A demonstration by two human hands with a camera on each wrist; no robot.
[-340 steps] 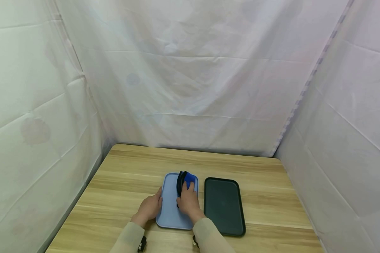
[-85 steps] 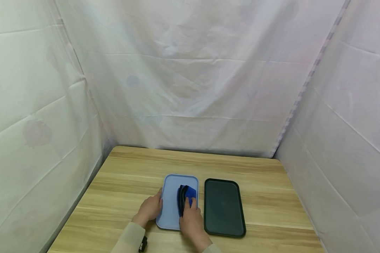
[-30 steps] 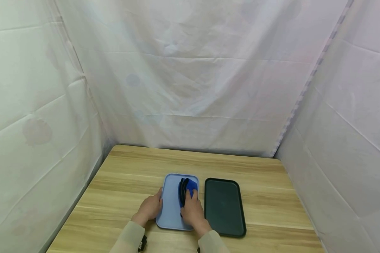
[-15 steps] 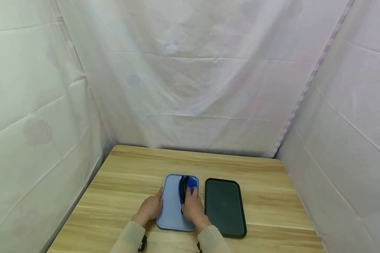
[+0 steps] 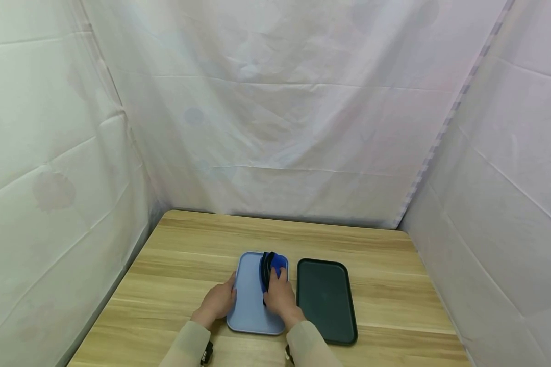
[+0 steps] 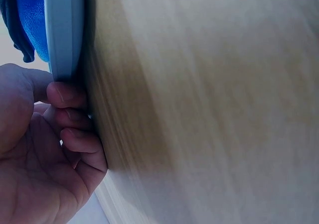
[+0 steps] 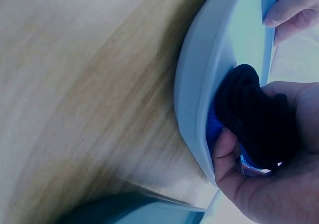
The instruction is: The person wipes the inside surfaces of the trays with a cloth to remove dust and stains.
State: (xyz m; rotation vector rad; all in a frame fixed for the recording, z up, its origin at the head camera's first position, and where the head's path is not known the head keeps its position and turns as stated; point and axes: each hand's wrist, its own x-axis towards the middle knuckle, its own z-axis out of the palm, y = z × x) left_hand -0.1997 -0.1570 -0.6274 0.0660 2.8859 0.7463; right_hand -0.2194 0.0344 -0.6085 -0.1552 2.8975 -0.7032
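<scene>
A light blue tray [image 5: 250, 306] lies on the wooden table, and my left hand [image 5: 218, 300] grips its left edge. The left wrist view shows the thumb at the rim and curled fingers [image 6: 67, 94] against its outer side. My right hand [image 5: 279, 298] holds a bunched blue cloth with black parts [image 5: 266, 272] against the tray's right half. In the right wrist view the thumb and fingers [image 7: 227, 147] are curled round the black cloth bundle [image 7: 254, 117], partly hiding it. The fabric's blue part [image 6: 32, 25] looks fuzzy in the left wrist view.
A dark green tray [image 5: 323, 300] lies just right of the blue one, with a narrow gap between them. White sheeting [image 5: 275, 127] hangs behind the wooden table [image 5: 179, 255] and along both sides.
Over the last few seconds my right hand has slid the cloth from the middle of the blue tray toward its far end. The left hand and both trays have stayed put.
</scene>
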